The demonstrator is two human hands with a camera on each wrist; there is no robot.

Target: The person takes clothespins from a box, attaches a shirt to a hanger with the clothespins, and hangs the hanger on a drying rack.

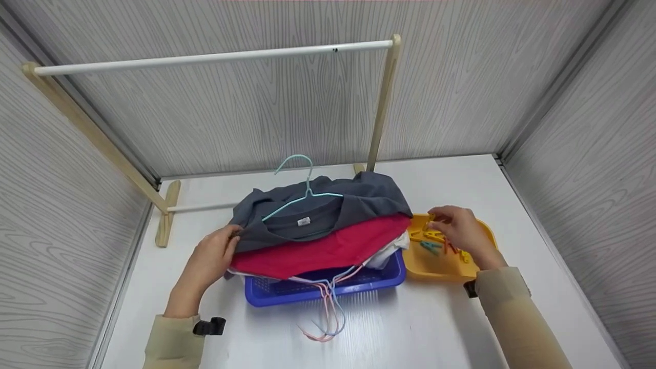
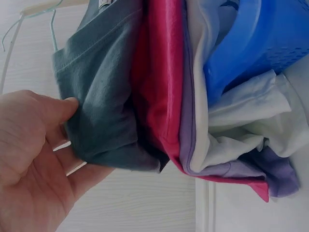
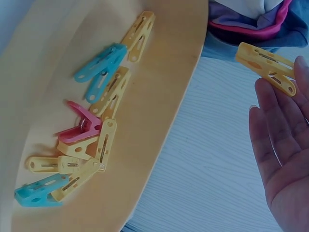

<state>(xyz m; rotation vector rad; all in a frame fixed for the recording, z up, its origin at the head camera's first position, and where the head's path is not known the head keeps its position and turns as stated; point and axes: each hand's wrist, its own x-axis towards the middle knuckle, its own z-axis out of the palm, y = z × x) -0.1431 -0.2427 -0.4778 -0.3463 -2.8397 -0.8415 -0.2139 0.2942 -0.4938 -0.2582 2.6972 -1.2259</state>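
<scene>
A dark grey shirt (image 1: 374, 205) lies on top of a pile of clothes, with a light green hanger (image 1: 309, 193) in its neck. My left hand (image 1: 210, 256) pinches the shirt's left shoulder between thumb and fingers; the left wrist view shows the grey cloth (image 2: 101, 92) in that grip. Over the yellow basket (image 1: 435, 275), my right hand (image 1: 464, 233) pinches a yellow clothespin (image 3: 265, 67) by one end. Several yellow, teal and red clothespins (image 3: 104, 63) lie inside the basket.
Below the grey shirt are a red garment (image 1: 318, 256) and white cloth (image 1: 387, 253), over a blue basket (image 1: 328, 294). Pink and blue hanger hooks (image 1: 328, 318) stick out at the front. Behind stands a rack with a white rail (image 1: 215, 57) and wooden posts (image 1: 384, 107).
</scene>
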